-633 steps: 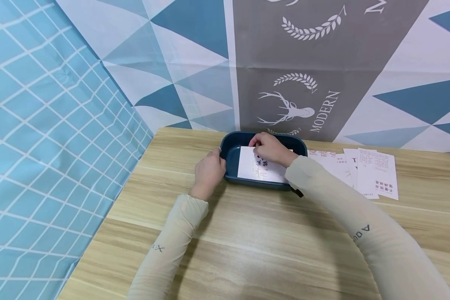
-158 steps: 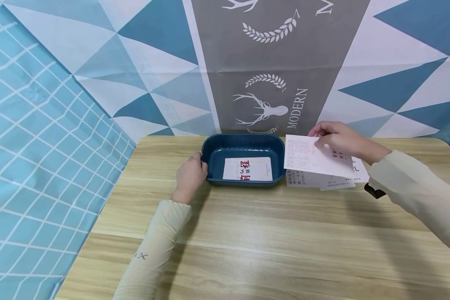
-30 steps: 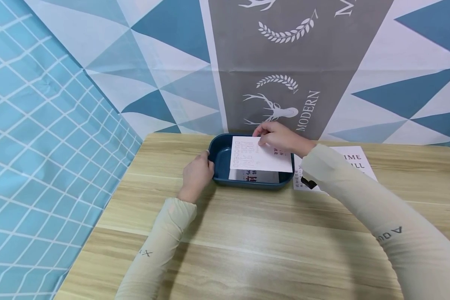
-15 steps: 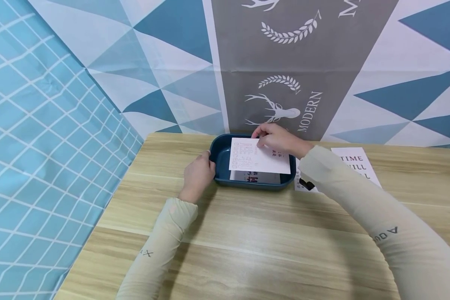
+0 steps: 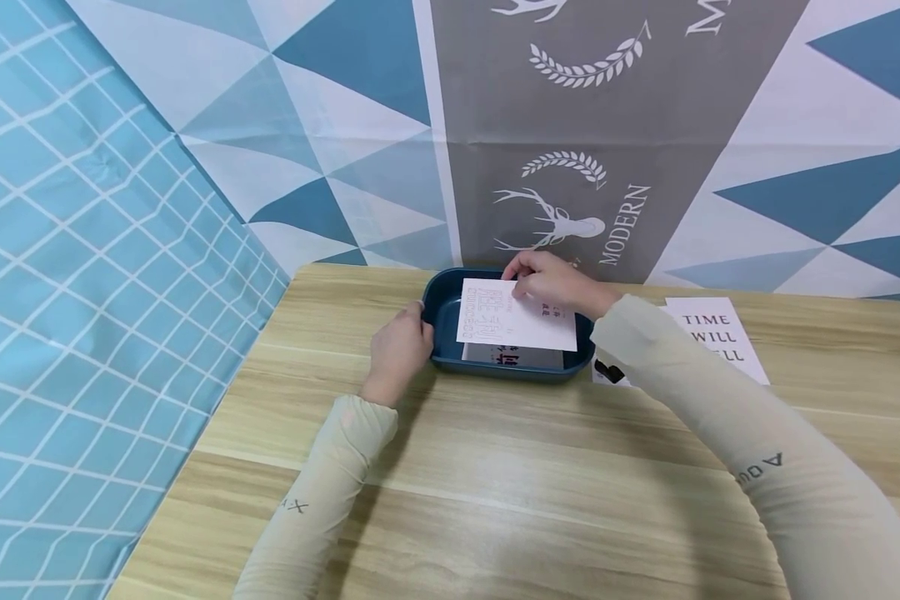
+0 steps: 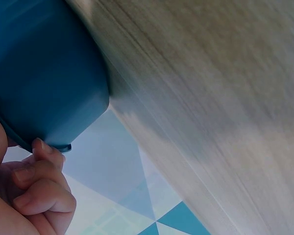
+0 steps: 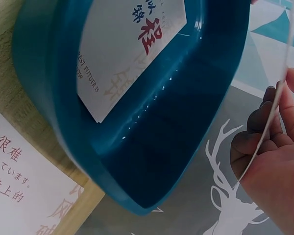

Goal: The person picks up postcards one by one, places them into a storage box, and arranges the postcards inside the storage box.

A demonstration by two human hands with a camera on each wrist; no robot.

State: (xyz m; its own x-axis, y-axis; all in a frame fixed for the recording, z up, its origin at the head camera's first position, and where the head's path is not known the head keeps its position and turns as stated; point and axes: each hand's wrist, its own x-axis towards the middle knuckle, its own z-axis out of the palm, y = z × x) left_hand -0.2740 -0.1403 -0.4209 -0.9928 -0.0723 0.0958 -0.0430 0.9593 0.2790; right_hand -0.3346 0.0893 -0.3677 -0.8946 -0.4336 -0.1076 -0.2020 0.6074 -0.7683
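The left hand (image 5: 401,348) gripped the left end of a glossy dark-blue tray with rounded corners (image 5: 510,373), fingers curled at its rim; a weak hold might have let it slide. Inside lay a white paper card with red lettering (image 5: 483,353). Over it tilted a white paper card with pale outlined lettering (image 5: 521,321), pinched between thumb and fingers of the right hand (image 5: 551,279); let go askew, it could have snagged the rim. The grey patterned wall (image 5: 570,121) stood close behind. Rightward, a white card reading "TIME WILL" (image 5: 708,333) lay on the wood-grain table (image 5: 457,483), partly under the beige sleeve (image 5: 727,425).
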